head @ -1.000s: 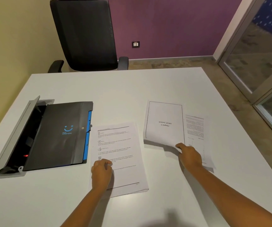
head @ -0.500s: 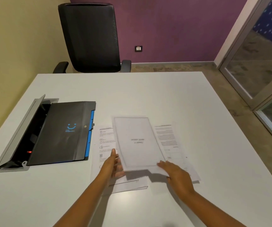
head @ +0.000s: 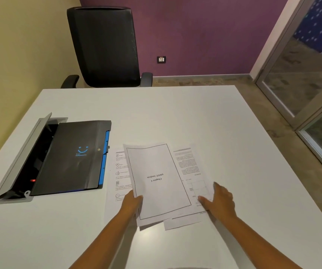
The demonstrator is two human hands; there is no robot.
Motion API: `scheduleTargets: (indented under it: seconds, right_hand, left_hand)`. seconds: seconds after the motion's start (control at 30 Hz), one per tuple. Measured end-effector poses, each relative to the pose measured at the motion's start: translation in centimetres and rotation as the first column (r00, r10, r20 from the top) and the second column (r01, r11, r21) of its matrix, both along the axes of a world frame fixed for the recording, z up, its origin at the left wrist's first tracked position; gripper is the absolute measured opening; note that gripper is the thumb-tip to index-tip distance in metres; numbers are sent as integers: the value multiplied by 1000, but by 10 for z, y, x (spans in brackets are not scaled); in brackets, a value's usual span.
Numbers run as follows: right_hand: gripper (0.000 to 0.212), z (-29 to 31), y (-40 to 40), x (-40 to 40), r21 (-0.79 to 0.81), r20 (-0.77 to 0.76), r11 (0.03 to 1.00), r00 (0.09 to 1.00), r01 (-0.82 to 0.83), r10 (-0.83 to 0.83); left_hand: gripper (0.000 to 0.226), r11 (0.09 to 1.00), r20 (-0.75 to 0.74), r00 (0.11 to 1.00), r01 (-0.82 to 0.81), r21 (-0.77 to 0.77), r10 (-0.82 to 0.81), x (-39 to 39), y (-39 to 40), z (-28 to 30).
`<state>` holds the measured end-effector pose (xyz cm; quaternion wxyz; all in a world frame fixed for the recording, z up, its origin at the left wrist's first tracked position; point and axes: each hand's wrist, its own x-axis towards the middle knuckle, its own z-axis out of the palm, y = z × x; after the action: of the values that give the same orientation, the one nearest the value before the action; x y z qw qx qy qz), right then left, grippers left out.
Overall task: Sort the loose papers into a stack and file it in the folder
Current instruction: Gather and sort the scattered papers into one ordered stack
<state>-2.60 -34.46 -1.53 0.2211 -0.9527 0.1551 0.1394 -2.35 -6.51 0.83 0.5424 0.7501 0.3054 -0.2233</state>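
Observation:
A bordered title sheet (head: 156,177) lies upside down over two other printed papers. My left hand (head: 132,203) pinches its near left edge, thumb on top. A sheet with small icons (head: 119,171) shows under it on the left. A text page with a table (head: 190,167) shows on the right, and my right hand (head: 219,200) presses flat on that page's near right part. The black folder (head: 71,156), with a blue smile logo and blue tabs, lies shut to the left of the papers.
The white table (head: 175,117) stretches beyond the papers. An open cable hatch (head: 23,152) with a raised grey lid sits under the folder's left side. A black office chair (head: 104,47) stands at the far edge. Glass doors (head: 311,84) are on the right.
The title sheet slid left from the right-hand pile onto the icon sheet, my left hand taking its edge. My right hand let go of it and moved onto the text page.

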Motion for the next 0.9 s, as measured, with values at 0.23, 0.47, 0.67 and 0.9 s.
scheduleTargets:
  seconds: [0.23, 0.47, 0.67, 0.9]
  right_hand:
    - [69, -4, 7, 19, 151, -169, 967, 969, 207, -181]
    - [14, 19, 6, 25, 618, 14, 781, 992, 90, -126]
    - [15, 60, 10, 27, 678, 252, 732, 956, -62, -153]
    - [25, 72, 9, 29, 726, 292, 679, 943, -108, -161]
  left_hand:
    - [32, 994, -101, 989, 102, -24, -104, -8, -20, -4]
    - [43, 999, 61, 998, 6, -49, -3, 0, -25, 8]
    - [23, 988, 407, 904, 151, -14, -132, 18, -19, 36]
    - [28, 988, 488, 863, 154, -5, -132, 39, -19, 61]
